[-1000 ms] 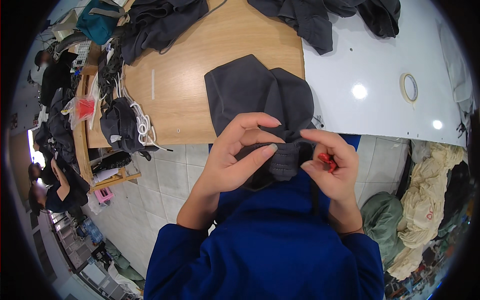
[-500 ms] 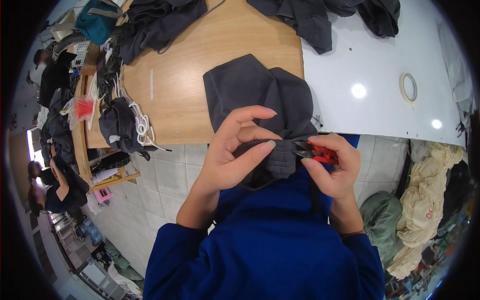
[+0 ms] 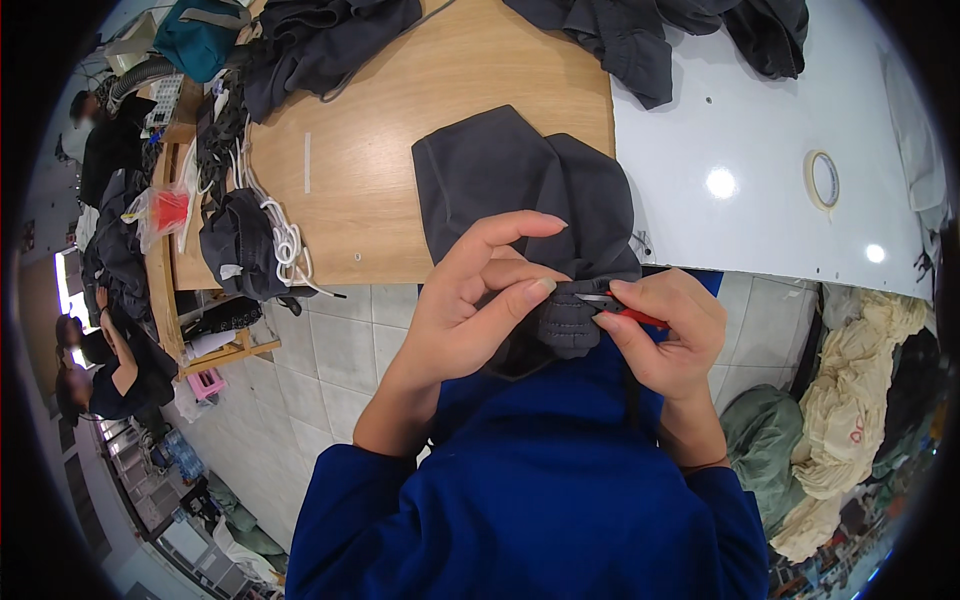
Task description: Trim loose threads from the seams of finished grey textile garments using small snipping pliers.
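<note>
**Red snips at the stitched band**

On my feed the left hand [image 3: 475, 310] pinches the dark grey garment [image 3: 490, 180]; just to its right, the right hand [image 3: 672, 335] holds the red snips [image 3: 642, 318], blades at the stitched band [image 3: 568, 327]; beyond both hands, the garment spreads over the wooden table [image 3: 370, 190].

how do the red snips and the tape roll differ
The red snips are gripped in the right hand; the tape roll lies on the white tabletop. The snips show a narrow metal blade; the roll is a pale yellow ring. The snips are at the grey garment; the roll lies apart. Both are in the view's right half.
</note>
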### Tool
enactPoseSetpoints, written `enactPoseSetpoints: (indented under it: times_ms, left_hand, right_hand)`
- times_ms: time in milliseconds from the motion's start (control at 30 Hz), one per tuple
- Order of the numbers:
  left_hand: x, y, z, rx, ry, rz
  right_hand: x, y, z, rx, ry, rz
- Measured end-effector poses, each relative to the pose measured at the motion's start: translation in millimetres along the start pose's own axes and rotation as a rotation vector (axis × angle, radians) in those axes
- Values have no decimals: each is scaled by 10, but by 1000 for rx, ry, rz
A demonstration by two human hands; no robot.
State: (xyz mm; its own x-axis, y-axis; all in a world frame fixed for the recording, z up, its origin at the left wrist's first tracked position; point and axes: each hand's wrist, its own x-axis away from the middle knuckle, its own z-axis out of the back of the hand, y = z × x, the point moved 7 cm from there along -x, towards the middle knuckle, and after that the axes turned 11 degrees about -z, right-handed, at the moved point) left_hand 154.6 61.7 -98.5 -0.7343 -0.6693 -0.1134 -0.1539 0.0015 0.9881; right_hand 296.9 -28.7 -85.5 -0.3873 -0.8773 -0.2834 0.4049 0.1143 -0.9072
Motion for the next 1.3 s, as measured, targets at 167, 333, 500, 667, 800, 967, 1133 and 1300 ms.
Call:
enactPoseSetpoints:
  times_ms: [167, 333, 500, 667, 800, 967, 1133, 1300]
  left_hand:
    - [-8, 1, 15, 64, 7, -3]
    - [1, -9, -56, -34, -9, 36]
    - [48, -177, 124, -79, 188, 152]
    - [32, -162, 443, -138, 367, 30]
    - [-48, 21, 516, -537, 286, -209]
    - [-16, -198, 234, -446, -203, 33]
    - [78, -235, 987, 31, 699, 49]
    - [76, 26, 1371, 418, 551, -152]
  right_hand:
    - [77, 163, -7, -163, -17, -161]
    - [33, 381, -118, -519, -61, -503]
    - [191, 516, -389, -366, -502, -614]
    - [197, 571, -355, -475, -417, -616]
    - [208, 594, -362, -493, -415, -663]
    - [174, 631, -314, -525, -272, -684]
    - [-28, 919, 114, -239, 161, -676]
    - [-138, 1291, 364, 714, 233, -341]
